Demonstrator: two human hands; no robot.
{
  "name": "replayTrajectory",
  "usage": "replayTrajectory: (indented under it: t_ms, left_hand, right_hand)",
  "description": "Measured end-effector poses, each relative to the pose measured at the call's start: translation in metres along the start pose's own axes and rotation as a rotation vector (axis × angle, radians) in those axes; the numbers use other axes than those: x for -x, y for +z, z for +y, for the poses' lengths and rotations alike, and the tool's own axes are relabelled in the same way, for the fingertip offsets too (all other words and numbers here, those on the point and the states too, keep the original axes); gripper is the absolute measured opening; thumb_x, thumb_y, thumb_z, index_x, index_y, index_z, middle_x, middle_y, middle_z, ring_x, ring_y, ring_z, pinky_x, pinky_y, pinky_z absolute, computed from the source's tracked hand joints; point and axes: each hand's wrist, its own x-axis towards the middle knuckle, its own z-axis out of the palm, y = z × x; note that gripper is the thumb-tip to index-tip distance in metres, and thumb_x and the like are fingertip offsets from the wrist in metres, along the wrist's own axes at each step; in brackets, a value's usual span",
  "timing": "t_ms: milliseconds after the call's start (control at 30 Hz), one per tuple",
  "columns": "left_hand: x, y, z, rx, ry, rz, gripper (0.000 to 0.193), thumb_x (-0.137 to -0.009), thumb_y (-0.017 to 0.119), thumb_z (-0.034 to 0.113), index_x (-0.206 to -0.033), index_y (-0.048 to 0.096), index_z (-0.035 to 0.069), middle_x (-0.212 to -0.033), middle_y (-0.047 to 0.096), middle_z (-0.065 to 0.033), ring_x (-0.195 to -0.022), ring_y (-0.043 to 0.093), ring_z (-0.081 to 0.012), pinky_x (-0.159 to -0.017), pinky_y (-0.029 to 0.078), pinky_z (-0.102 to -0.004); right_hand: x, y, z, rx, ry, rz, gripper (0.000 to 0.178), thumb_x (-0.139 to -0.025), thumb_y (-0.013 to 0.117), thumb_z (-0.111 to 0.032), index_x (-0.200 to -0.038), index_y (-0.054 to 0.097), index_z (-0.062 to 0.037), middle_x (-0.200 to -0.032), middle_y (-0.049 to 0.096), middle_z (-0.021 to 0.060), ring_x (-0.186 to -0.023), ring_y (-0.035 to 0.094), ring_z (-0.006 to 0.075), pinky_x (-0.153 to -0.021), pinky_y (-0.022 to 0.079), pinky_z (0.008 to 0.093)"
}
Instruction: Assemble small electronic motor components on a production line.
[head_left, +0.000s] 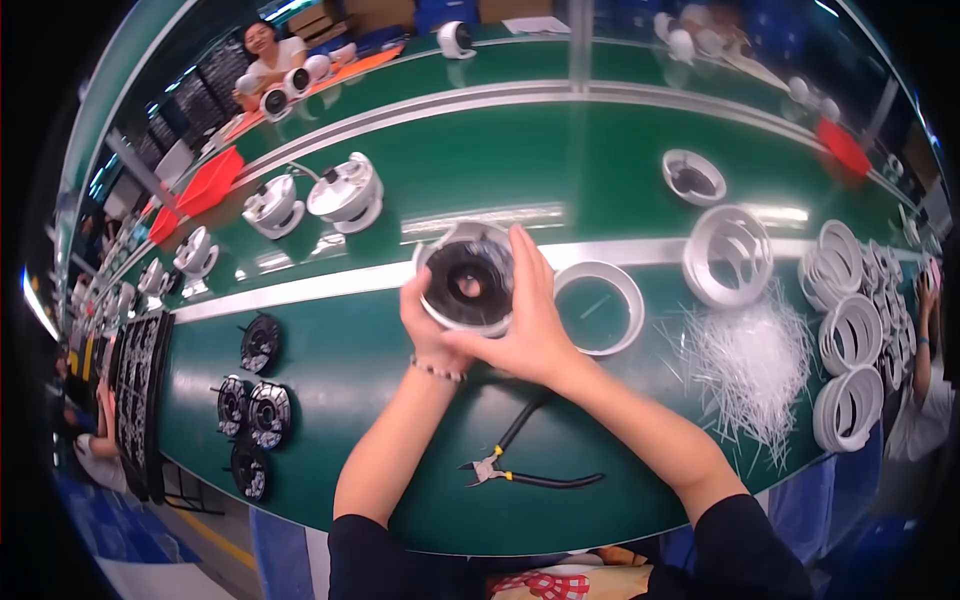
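Between my two hands is a round white camera housing with a black ring-shaped insert (468, 284) facing up and a lens-like hole at its middle. My left hand (418, 318) wraps its left side, with a beaded bracelet on the wrist. From the right, my right hand (528, 315) grips the rim, fingers along the far side and thumb at the near edge. Below my hands, diagonal cutters (490, 467) with black and yellow handles lie spread on the green bench. A white ring (638, 318) rests just right of my right hand.
White cable ties or thin strips (750, 360) form a pile at the right, beside stacked white rings (848, 408). Black round parts (268, 415) sit at the left near a black rack (138, 400). White camera units (345, 192) stand on the far belt. Other people work around.
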Motion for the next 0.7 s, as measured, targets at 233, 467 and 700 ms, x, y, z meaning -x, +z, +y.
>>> replayTrajectory:
  t_ms: [233,467,700]
  left_hand:
    - [-0.119,-0.021,0.005,-0.095,0.076,0.186,0.036,-0.079,0.044,0.028,-0.1,0.053,0.0,-0.102,0.057,-0.0154,-0.093,0.056,-0.0265,-0.086,0.045,-0.0394]
    - [-0.164,-0.046,-0.006,-0.757,0.212,0.308,0.027,-0.081,0.052,0.02,-0.1,0.052,-0.001,-0.102,0.056,-0.012,-0.099,0.052,-0.0188,-0.085,0.04,-0.0283]
    - [-0.083,-0.04,0.05,-1.214,0.771,0.116,0.039,-0.08,0.052,0.016,-0.115,0.047,-0.002,-0.115,0.051,-0.0172,-0.111,0.046,-0.0271,-0.094,0.034,-0.0331]
  right_hand:
    - [0.072,-0.061,-0.046,0.212,-0.26,-0.862,0.098,-0.059,0.069,-0.051,-0.129,0.027,0.0025,-0.137,0.018,0.0238,-0.126,0.019,0.0408,-0.096,0.018,0.0596]
    - [0.08,-0.07,-0.045,0.469,-0.229,-0.986,0.093,-0.056,0.071,-0.047,-0.124,0.033,0.0041,-0.125,0.032,0.0204,-0.12,0.027,0.0382,-0.096,0.021,0.0568]
    - [0.082,-0.053,-0.021,0.464,-0.265,-1.007,0.061,-0.054,0.068,-0.021,-0.107,0.047,0.0003,-0.096,0.046,0.0127,-0.088,0.046,0.0293,-0.078,0.04,0.0393]
